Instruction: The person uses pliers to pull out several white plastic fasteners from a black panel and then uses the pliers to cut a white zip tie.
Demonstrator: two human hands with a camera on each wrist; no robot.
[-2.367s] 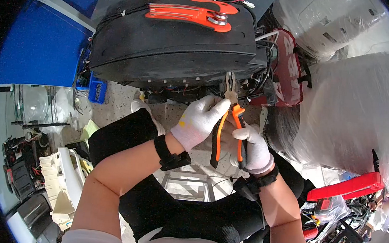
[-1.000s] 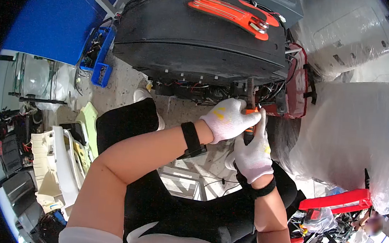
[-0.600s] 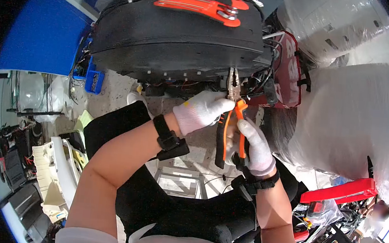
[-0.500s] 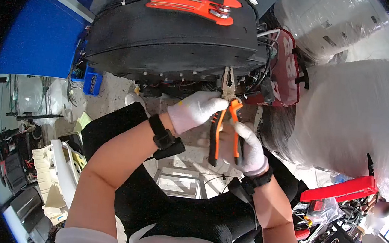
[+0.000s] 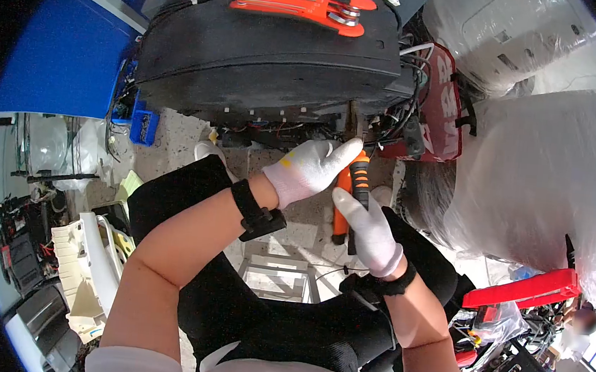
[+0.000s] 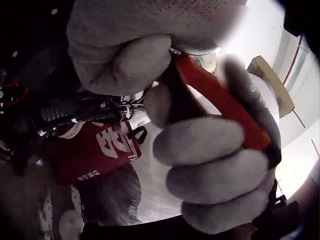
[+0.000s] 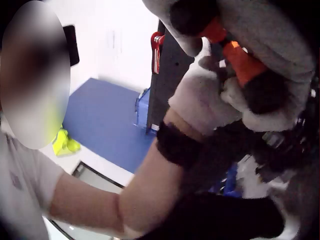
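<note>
In the head view, orange-and-black combination pliers (image 5: pixel 360 175) point away from the body, metal head up at the lower edge of a black housing (image 5: pixel 272 77). My gloved left hand (image 5: pixel 303 171) pinches them near the pivot, thumb along the top. Lower down, my gloved right hand (image 5: pixel 373 238) holds the handles. From the left wrist, the right hand's fingers (image 6: pixel 215 170) show curled about the orange handle (image 6: pixel 200 87). In the right wrist view the handle ends stick out of the right glove (image 7: pixel 275 45). What lies between the plier tips is hidden.
A folded orange hex key set (image 5: pixel 299 7) lies on the housing. Cables (image 5: pixel 407 117) and a dark red bag (image 5: pixel 438 106) are at its right side. Plastic-wrapped goods (image 5: pixel 540 172) stand farther right, a red tool (image 5: pixel 523 289) below them. Blue bins (image 5: pixel 144 126) sit left.
The pliers have rolled from flat to nearly edge-on, after a similar turn about a second ago and a turn back. My right hand has shifted its hold, its thumb now across the handles.
</note>
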